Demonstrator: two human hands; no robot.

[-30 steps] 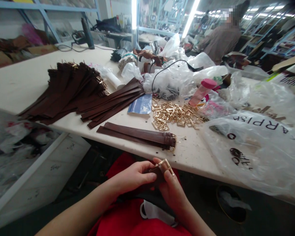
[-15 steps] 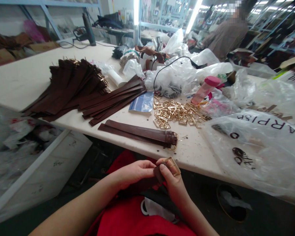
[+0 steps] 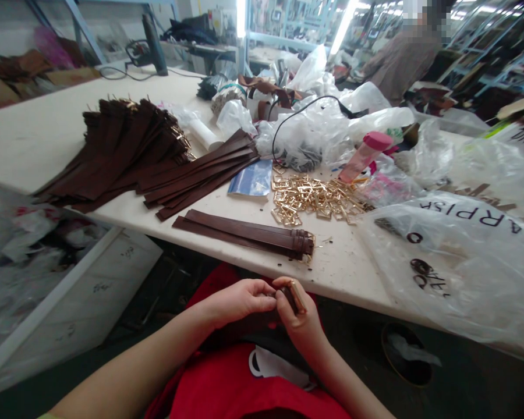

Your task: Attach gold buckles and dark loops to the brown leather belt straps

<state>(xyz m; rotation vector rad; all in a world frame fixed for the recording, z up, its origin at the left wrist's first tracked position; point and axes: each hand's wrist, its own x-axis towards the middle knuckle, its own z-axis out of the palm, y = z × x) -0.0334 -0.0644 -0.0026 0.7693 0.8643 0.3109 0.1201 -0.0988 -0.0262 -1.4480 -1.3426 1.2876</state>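
Over my lap, in front of the table edge, my left hand (image 3: 250, 299) and my right hand (image 3: 303, 326) are held close together. A dark brown leather belt strap (image 3: 288, 298) is bent between them, mostly hidden by the fingers. At its end a gold buckle (image 3: 297, 295) stands edge-on in my right hand, against the index finger. My left thumb and fingertips pinch at the strap just beside the right thumb; exactly what they grip is partly hidden. On the table just beyond lie several finished-looking straps (image 3: 244, 231) with buckles at their right end.
A heap of loose gold buckles (image 3: 310, 198) lies behind the straps, near a pink bottle (image 3: 364, 156) and a blue packet (image 3: 251, 179). Brown straps (image 3: 122, 151) are piled left. Plastic bags (image 3: 454, 262) cover the right side. A person (image 3: 402, 58) is in the background.
The buckle has turned from showing its open frame to edge-on in my right hand. The right hand has shifted slightly left, its fingers more curled around the strap.
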